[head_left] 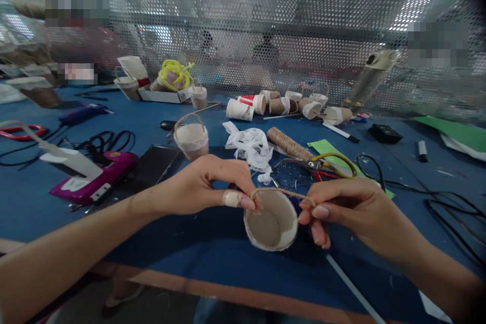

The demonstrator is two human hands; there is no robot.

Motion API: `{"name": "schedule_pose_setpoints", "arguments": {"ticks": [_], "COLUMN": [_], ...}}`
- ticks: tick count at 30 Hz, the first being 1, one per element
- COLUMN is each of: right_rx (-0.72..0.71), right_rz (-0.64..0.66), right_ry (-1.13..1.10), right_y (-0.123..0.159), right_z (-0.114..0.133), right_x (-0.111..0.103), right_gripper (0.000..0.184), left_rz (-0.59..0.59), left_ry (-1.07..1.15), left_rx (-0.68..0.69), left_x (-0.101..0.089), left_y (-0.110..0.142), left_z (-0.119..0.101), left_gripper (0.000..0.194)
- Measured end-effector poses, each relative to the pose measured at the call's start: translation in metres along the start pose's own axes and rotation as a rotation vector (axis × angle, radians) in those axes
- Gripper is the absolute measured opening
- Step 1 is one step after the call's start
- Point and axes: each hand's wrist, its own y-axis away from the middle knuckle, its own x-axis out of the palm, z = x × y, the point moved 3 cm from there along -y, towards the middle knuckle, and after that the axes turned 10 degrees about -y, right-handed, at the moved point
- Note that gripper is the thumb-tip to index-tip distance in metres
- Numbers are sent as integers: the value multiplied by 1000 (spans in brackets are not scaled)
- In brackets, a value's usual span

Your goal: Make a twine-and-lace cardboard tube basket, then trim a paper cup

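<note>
A small paper cup (270, 230) with a pale rim is tipped so its open mouth faces me, low over the table in front of me. Across the top of its mouth runs a short length of twine (283, 191). My left hand (224, 185), with a bandage on the thumb, pinches the twine's left end at the cup's rim. Thumb and forefinger of my right hand (341, 210) close on its right end, beside the rim. A thin pale stick (355, 286) runs from below my right hand toward the table edge. Something dark blue behind those fingers is mostly hidden.
Beyond the cup lie white lace ribbon (250, 147), a twine spool (290, 144) and yellow-handled scissors (334, 162). A cup with a twine handle (192, 139) stands left of them. Several more cups (283, 105) lie by the perforated screen (235, 45). Cables (451, 212) cross the right side.
</note>
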Motion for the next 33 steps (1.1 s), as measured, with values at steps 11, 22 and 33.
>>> {"name": "schedule_pose_setpoints", "arguments": {"ticks": [11,22,33], "right_rx": [24,-8,-75], "right_rz": [-54,-1,41], "right_ry": [-24,-31,62], "right_y": [2,1,0], "right_z": [-4,-4,-8], "right_x": [-5,1,1], "right_gripper": [6,5,7], "left_rz": [11,-29,6], "left_ry": [27,26,43], "left_rx": [-5,14,-61], "left_x": [3,3,-1], "left_y": [1,1,2], "left_z": [-1,0,0], "left_gripper": [9,11,7]}}
